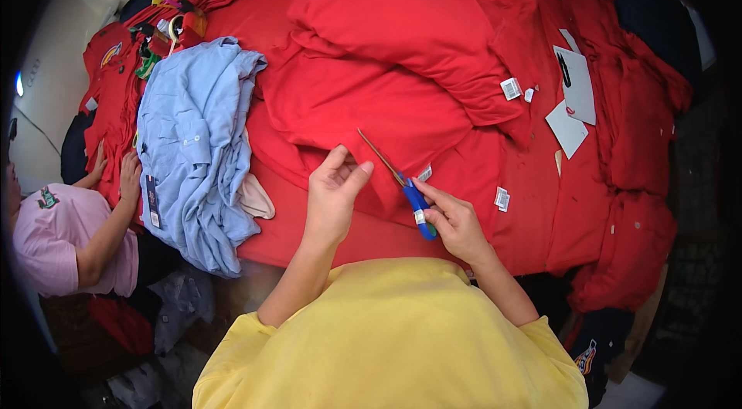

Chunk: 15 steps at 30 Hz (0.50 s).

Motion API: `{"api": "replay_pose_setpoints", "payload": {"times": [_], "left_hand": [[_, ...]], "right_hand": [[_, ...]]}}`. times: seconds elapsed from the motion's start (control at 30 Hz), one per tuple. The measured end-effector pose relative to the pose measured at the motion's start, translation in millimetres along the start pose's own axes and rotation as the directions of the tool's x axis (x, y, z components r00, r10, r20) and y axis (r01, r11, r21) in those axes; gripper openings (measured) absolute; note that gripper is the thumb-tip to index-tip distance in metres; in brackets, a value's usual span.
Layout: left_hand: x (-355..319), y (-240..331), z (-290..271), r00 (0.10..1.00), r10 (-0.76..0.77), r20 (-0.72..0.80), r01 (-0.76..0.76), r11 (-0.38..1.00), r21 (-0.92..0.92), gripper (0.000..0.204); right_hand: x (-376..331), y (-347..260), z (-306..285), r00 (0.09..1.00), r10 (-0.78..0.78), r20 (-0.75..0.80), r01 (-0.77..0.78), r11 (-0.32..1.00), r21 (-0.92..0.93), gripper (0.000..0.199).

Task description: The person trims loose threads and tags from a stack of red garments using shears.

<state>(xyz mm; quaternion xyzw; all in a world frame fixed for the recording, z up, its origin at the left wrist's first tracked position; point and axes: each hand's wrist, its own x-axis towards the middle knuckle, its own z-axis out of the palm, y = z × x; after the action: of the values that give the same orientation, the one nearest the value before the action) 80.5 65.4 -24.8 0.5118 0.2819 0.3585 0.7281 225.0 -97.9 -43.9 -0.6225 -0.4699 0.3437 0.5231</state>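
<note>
My right hand is closed round a pair of scissors with blue handles. Their slim blades point up and left over a heap of red garments, and look closed. Just left of the blades, my left hand has its fingers curled, with thumb and forefinger drawn together at the red cloth. What is between those fingertips, if anything, is too small to make out. Small white tags hang from the red garments, one of them close beside the scissors.
A pile of light blue shirts lies left of the red heap. Further left, a person in a pink shirt handles red garments. White cards with a black pen-like item lie at the right, near folded red garments.
</note>
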Motion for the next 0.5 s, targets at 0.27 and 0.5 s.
{"api": "replay_pose_setpoints", "payload": {"times": [0.27,0.5], "left_hand": [[-4,15,10,0.999,-0.04,-0.001,0.04,0.999,0.005,0.019],[-7,6,0,0.994,-0.079,0.075,0.08,0.997,-0.013,0.033]], "right_hand": [[6,-10,5,0.981,-0.194,-0.024,0.189,0.973,-0.134,0.054],[3,0,1,0.99,0.138,0.02,-0.14,0.972,0.188,0.053]]}}
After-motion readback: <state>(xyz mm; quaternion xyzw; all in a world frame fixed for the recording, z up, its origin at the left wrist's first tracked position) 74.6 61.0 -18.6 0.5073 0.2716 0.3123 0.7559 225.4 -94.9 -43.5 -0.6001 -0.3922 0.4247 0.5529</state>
